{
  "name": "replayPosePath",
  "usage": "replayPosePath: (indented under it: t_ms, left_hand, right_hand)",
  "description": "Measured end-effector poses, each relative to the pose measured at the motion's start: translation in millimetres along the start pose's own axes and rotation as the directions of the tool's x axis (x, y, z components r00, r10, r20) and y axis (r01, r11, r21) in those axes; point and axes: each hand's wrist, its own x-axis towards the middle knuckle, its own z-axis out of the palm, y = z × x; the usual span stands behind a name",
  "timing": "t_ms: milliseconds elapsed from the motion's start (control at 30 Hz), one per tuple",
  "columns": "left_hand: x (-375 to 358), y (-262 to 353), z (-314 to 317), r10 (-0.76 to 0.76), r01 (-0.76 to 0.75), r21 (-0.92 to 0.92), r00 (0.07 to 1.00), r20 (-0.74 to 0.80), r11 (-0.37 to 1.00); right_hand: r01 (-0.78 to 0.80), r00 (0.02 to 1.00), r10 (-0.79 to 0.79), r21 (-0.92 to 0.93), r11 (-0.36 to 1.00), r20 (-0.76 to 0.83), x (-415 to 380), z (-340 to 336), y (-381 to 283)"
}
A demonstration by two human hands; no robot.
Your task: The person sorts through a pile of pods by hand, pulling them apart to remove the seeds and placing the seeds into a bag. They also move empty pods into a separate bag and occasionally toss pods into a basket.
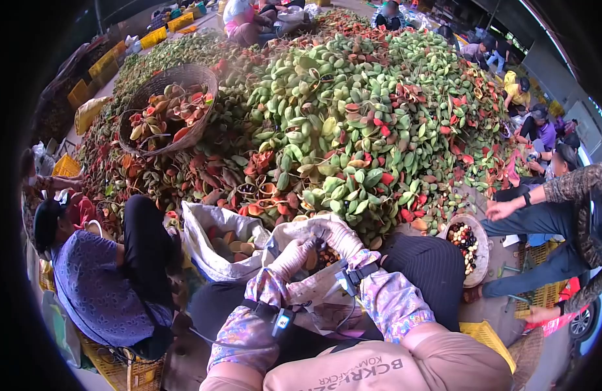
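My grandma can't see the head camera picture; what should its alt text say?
A person's left hand and right hand meet over an open whitish fabric sack holding small dark seeds. Ahead rises a huge mound of green and red pods, with a round brown woven basket on it and other people around it.

"How many white sacks (230, 269) sit up front?"
"Two."
"Pod heaps (405, 133)?"
"One, with one wicker basket (154, 81) on it."
"Seed bowls (482, 264) at the right?"
"One."
"Strapped wrist devices (283, 322)?"
"Two; single pods (299, 137) are too many to count."
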Motion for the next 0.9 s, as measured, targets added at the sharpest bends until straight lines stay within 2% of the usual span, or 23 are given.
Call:
replayPosePath:
  t_ms: [33,67,100,133,200,233,267,300,333,367,400,433,467,533,567,600,633,667,700,733,800,867,900]
  left_hand:
    - [0.5,-2.7,3.6,0.025,-0.026,-0.014,1.000,-0.009,1.000]
    - [1.9,-6.1,6.6,0.052,-0.052,-0.029,0.998,-0.019,0.998]
    - [2.8,-9.6,8.4,0.077,-0.085,-0.086,0.993,-0.084,0.993]
    - [2.0,-9.5,10.9,0.079,-0.086,-0.086,0.993,-0.090,0.993]
    - [0.8,-8.1,16.5,-0.046,-0.073,-0.432,0.965,-0.258,0.899]
    - [-0.6,-6.9,16.3,-0.046,-0.073,-0.431,0.965,-0.258,0.899]
    - [-2.6,-4.8,14.9,-0.060,-0.058,-0.450,0.968,-0.243,0.891]
    - [-3.8,-3.2,12.3,-0.072,-0.043,-0.467,0.972,-0.226,0.883]
    - [-5.3,-1.7,9.0,-0.085,-0.026,-0.484,0.975,-0.206,0.875]
    - [3.1,-17.7,2.7,-0.105,0.048,-0.244,0.969,-0.224,0.969]
    - [-3.0,-8.2,5.4,-0.102,0.048,-0.241,0.970,-0.219,0.969]
    - [-11.3,-0.1,7.6,0.063,0.010,0.249,0.958,-0.282,0.968]
    - [-17.1,6.2,9.7,0.237,0.002,0.680,0.937,-0.258,0.733]
    - [-16.8,4.9,11.1,0.192,0.029,0.702,0.953,-0.234,0.712]
    - [-20.4,11.2,12.3,0.170,0.039,0.720,0.962,-0.216,0.692]
    - [-22.5,15.1,13.9,0.146,0.050,0.738,0.969,-0.199,0.673]
    - [-21.9,14.7,15.1,0.143,0.055,0.738,0.969,-0.203,0.673]
    - [-20.4,13.0,15.3,0.145,0.045,0.745,0.971,-0.188,0.665]
    - [-20.1,11.7,14.5,0.146,0.035,0.754,0.974,-0.172,0.656]
    - [-25.6,22.4,12.8,0.143,0.041,0.756,0.974,-0.176,0.654]
    - [-39.7,55.4,9.3,0.183,0.036,0.836,0.970,-0.162,0.547]
    - [-21.3,33.2,-16.5,0.318,0.021,0.812,0.914,-0.253,0.584]
    - [-34.5,56.0,-21.3,0.442,0.043,0.814,0.823,-0.358,0.580]
  right_hand:
    - [-0.178,0.981,0.192,0.465,0.867,0.018,-5.5,5.3,2.5]
    - [-0.297,0.930,0.345,0.811,0.504,0.126,-7.3,8.1,2.0]
    - [-0.301,0.887,0.448,0.874,0.382,0.110,-11.5,8.9,-25.2]
    - [-0.304,0.888,0.445,0.873,0.381,0.115,-15.8,12.4,-44.4]
    - [-0.231,0.951,0.307,0.726,0.648,0.029,-21.9,21.0,-65.3]
    - [-0.170,0.985,0.150,0.502,0.848,0.080,-20.0,25.8,-32.4]
    - [-0.167,0.986,0.148,0.501,0.849,0.078,-21.0,23.4,-38.8]
    - [-0.116,0.991,0.102,0.158,0.981,0.091,-22.5,19.4,-49.5]
    - [-0.043,0.991,0.068,-0.204,0.978,0.116,-23.8,16.9,-58.4]
    - [0.064,0.983,-0.039,-0.137,0.989,0.178,-21.1,16.5,-45.7]
    - [0.063,0.984,-0.039,-0.139,0.988,0.172,-19.4,15.7,-31.5]
    - [-0.029,0.967,0.072,-0.180,0.983,0.242,-18.5,15.6,-17.5]
    - [-0.118,0.934,0.185,-0.224,0.967,0.307,-17.9,17.4,1.2]
    - [-0.032,0.963,0.099,-0.257,0.966,0.249,-13.2,29.7,39.4]
    - [-0.342,0.940,0.313,0.389,0.855,0.138,-9.4,35.5,38.8]
    - [-0.390,0.830,0.526,0.866,0.311,0.185,-8.4,38.5,38.6]
    - [-0.394,0.829,0.526,0.866,0.308,0.190,-11.2,38.3,38.7]
    - [-0.477,0.861,0.498,0.500,0.723,0.101,-15.4,36.4,15.3]
    - [-0.424,0.904,0.425,-0.025,0.905,0.047,-20.0,34.5,-10.3]
    - [-0.253,0.943,0.329,-0.544,0.800,0.045,-22.0,33.7,-22.3]
    - [-0.202,0.970,0.243,-0.474,0.857,0.027,-21.4,33.5,-8.1]
    - [-0.208,0.977,0.196,0.175,0.962,0.082,-21.2,25.6,7.7]
    - [-0.302,0.952,0.273,0.263,0.916,0.141,-19.8,18.1,9.6]
